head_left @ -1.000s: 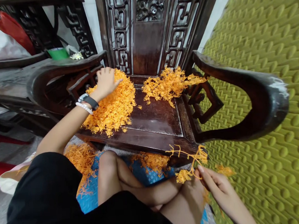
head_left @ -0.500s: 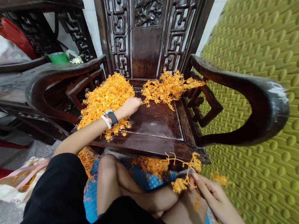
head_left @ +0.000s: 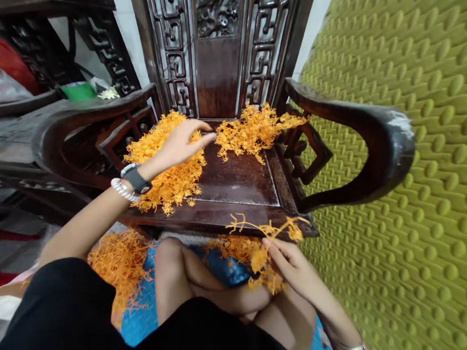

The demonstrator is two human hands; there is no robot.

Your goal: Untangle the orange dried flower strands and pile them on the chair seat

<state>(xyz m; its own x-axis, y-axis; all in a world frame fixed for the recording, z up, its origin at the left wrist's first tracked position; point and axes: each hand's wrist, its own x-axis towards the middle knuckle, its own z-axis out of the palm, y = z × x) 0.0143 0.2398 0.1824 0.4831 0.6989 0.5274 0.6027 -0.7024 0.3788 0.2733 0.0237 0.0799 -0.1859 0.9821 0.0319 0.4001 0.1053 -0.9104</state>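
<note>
Home, carved wooden chair [head_left: 225, 63], floor mat [head_left: 410, 184]

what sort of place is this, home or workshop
Likely a home room used for handwork, not a workshop: a carved dark wooden armchair serves as the bench, heaps of orange thread-like strands lie on its seat, and an olive-green bumpy mat is beside it.

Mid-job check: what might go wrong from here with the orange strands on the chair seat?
1. The left hand is spread over the left pile, close to the right pile; a sweep might mix them.
2. The left pile reaches the front edge of the seat, so strands may spill onto the blue mat.
3. The right hand pinches a clump with loose ends; some may drop.
</note>
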